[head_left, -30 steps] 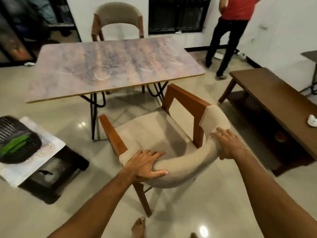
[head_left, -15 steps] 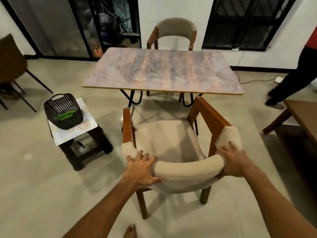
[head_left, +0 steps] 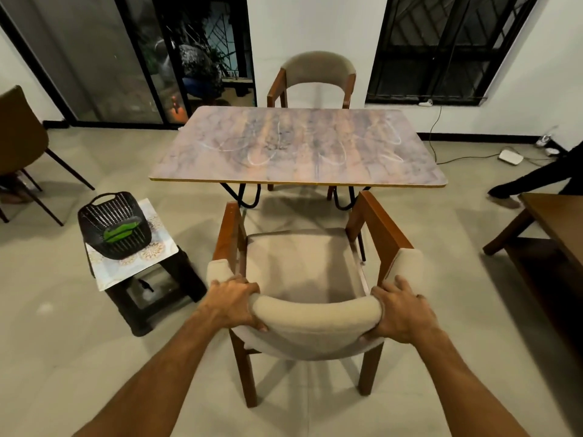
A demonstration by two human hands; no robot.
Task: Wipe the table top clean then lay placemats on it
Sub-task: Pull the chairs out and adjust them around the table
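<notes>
From the head camera, the left hand (head_left: 232, 302) and right hand (head_left: 402, 313) each grasp an end of the padded backrest of the near chair (head_left: 312, 272), which faces the table (head_left: 298, 149). Pale chalk-like marks show on the table top. Left of the chair, a black basket (head_left: 113, 223) rests on a patterned placemat (head_left: 135, 263) atop a stool (head_left: 154, 298).

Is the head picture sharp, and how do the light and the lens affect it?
Head view: mostly sharp; the table with its pale smears and the chair held by the left hand and right hand read clearly. Soft overhead light throws faint shadows under the chair and stool. Wide-angle distortion bends the door frames; the forearms look stretched.
</notes>
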